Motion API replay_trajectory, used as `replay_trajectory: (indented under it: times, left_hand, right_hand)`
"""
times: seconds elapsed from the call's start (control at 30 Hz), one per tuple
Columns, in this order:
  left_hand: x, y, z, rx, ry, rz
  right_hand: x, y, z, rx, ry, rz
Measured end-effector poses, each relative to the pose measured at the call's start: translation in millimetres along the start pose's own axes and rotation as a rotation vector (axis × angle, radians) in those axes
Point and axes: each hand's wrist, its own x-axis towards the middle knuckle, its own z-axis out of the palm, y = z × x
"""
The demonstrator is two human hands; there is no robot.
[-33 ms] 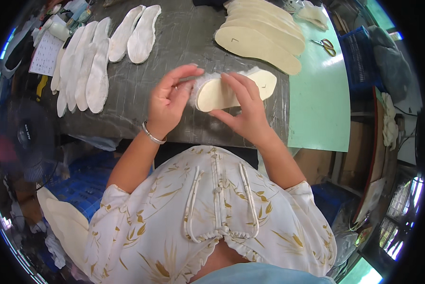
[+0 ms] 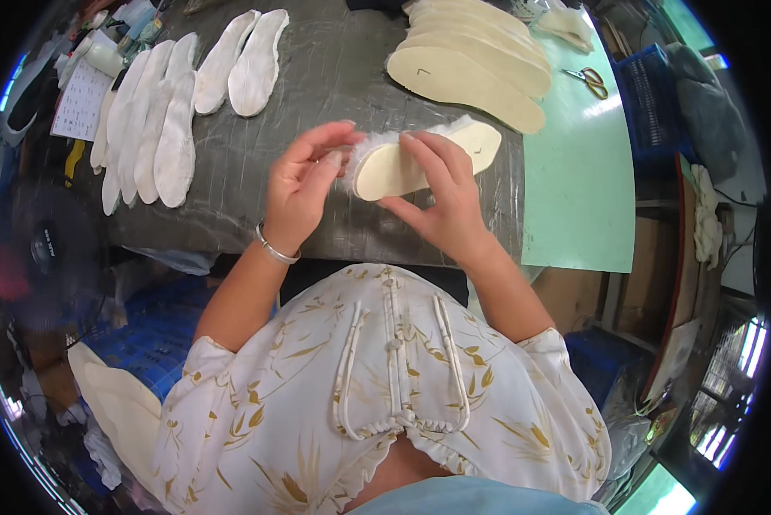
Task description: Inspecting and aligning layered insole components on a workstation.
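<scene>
A cream insole [image 2: 396, 168] with white fluffy lining along its edge is held tilted above the table. My right hand [image 2: 444, 184] grips it, thumb at the near edge and fingers over the cream face. Beside the insole's rounded left end is my left hand [image 2: 304, 176], its bent fingers and thumb apart at the white fluff. Whether its fingertips touch the fluff is hard to tell. The lining's underside is mostly hidden. A bangle [image 2: 275, 245] circles my left wrist.
White fluffy insoles [image 2: 176, 142] lie at the left, with two more [image 2: 259, 64] beyond. Overlapping cream insoles [image 2: 467, 81] rest at the back right. Scissors [image 2: 589, 81] lie on the green sheet [image 2: 578, 189]. A dark fan [image 2: 46, 245] stands left of the table [image 2: 334, 86].
My left thumb has drawn slightly left, away from the insole's fluffy edge. My right hand keeps the same grip, and the insole has barely moved.
</scene>
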Motion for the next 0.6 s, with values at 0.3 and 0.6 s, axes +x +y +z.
replay_trajectory:
  times: [0.3, 0.6]
  left_hand:
    - [-21.9, -17.0, 0.5, 0.196, -0.024, -0.018]
    - [-18.1, -36.1, -12.5, 0.205, 0.050, 0.046]
  right_hand:
    - [-12.5, 8.6, 20.3, -0.291, 0.227, -0.160]
    - [-20.5, 28.8, 2.2, -0.218, 0.135, 0.083]
